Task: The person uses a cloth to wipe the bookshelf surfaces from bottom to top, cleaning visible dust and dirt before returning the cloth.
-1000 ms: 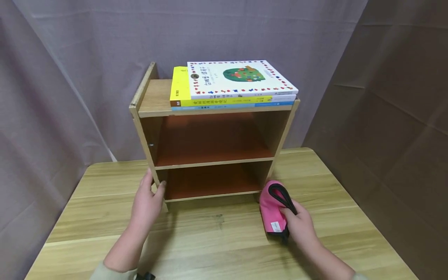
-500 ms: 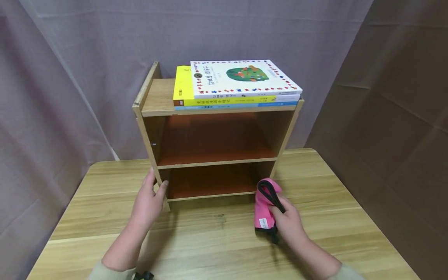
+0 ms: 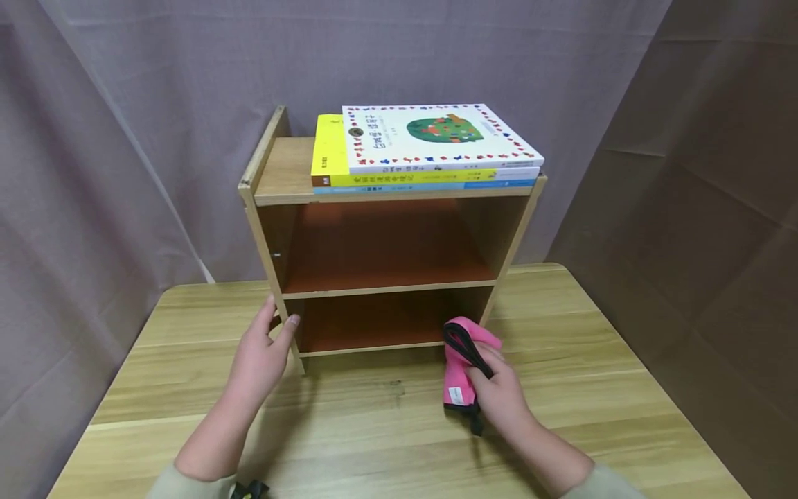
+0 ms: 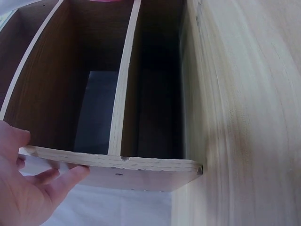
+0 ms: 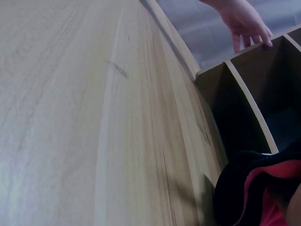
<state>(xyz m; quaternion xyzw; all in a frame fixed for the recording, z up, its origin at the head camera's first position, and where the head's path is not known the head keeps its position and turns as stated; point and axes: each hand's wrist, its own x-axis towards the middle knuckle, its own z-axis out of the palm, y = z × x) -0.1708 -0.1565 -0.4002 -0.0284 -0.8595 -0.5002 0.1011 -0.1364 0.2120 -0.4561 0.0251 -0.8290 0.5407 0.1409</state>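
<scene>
A small wooden shelf unit (image 3: 389, 287) stands on the table. My left hand (image 3: 258, 353) holds its left side panel (image 4: 117, 161) low down, thumb at the front edge and fingers along the outer face. My right hand (image 3: 501, 388) grips a folded pink cloth item (image 3: 458, 371) with black trim, a black strap loop (image 3: 464, 346) and a small white label. It overlaps the shelf's lower right front corner in the head view. The right wrist view shows its black and pink folds (image 5: 256, 183) up close; the right hand's fingertips are hidden there.
Books lie stacked flat on top of the shelf unit: a white one (image 3: 399, 156) uppermost, a yellow one (image 3: 330, 149) beneath, a blue spine (image 3: 430, 186) lowest. Grey curtains (image 3: 156, 138) hang behind the wooden table (image 3: 374, 443). A brown cloth wall (image 3: 704, 229) rises at the right.
My right hand has moved left with the pink cloth item, across the shelf's lower right front corner. My left hand keeps its hold on the side panel. The view has shifted slightly.
</scene>
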